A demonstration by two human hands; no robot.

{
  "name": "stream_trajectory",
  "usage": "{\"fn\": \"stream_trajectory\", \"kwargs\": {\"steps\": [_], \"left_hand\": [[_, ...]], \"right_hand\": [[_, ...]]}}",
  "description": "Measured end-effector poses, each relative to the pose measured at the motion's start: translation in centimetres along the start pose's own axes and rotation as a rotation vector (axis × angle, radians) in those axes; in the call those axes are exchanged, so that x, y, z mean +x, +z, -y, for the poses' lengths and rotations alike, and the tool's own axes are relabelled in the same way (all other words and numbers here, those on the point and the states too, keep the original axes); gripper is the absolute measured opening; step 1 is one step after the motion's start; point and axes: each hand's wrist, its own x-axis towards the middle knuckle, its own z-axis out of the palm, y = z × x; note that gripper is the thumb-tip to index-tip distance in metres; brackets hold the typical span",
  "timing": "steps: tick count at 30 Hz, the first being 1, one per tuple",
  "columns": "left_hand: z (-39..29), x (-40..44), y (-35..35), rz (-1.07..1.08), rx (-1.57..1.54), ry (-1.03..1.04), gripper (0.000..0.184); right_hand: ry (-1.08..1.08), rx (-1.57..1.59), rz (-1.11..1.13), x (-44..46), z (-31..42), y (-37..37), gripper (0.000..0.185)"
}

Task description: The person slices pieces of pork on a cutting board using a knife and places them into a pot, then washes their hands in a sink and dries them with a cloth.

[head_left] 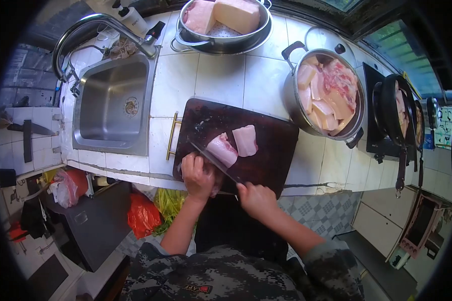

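In the head view, my right hand (256, 199) is closed on the handle of a kitchen knife (215, 161). Its blade runs diagonally up to the left across the dark cutting board (271, 160). My left hand (197, 175) has its fingers curled over a piece of raw pork near the board's front edge, mostly hidden under the palm. Just beyond the blade lies a pale pork chunk (222, 149) with skin. A second pork chunk (245, 141) rests to its right, almost touching it.
A steel sink (148, 113) with a curved faucet (103, 19) is at left. Large pork blocks (238, 15) fill a steamer pan at the back. To the right stands a pot (295, 108) of cut pork, beside a frying pan (386, 113). Red (143, 215) and yellow bags sit below the counter.
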Motion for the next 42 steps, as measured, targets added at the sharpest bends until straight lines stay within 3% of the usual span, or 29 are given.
{"fn": "stream_trajectory", "kwargs": {"steps": [4,9,12,19,27,34,36,39,40,42], "left_hand": [[0.0,-0.1,-0.3,0.007,-0.026,-0.009,0.014],[0.1,-0.8,0.0,-0.031,-0.088,0.009,0.012],[0.4,0.0,-0.3,-0.073,-0.107,0.006,0.015],[1.2,-1.0,-0.6,0.033,-0.164,0.000,0.018],[1.8,-0.8,-0.7,-0.041,-0.237,0.026,0.015],[1.8,0.3,-1.2,0.073,-0.298,-0.081,0.017],[2.7,0.8,-0.7,0.012,-0.362,-0.071,0.020],[3.6,2.5,-0.5,0.135,-0.555,-0.212,0.029],[3.7,3.1,0.1,0.111,-0.555,-0.197,0.029],[3.6,4.9,1.3,0.276,-0.398,-0.159,0.039]], "right_hand": [[0.054,0.013,0.094,0.6,1.3,0.0,0.048],[-0.040,0.122,-0.020,6.2,5.7,0.3,0.050],[0.003,0.051,-0.042,4.7,5.3,-0.3,0.054],[0.078,-0.090,-0.018,0.1,2.6,1.2,0.036],[0.022,0.008,-0.110,6.6,8.5,0.9,0.050],[0.159,-0.076,-0.072,-2.1,-0.1,1.6,0.047],[0.135,-0.010,-0.163,-4.4,-2.5,2.9,0.045],[0.179,-0.032,-0.168,-7.5,-3.3,3.4,0.044],[0.166,-0.030,-0.183,-8.3,-3.5,3.6,0.045],[0.207,0.039,-0.235,-9.4,-4.3,4.6,0.045]]}}
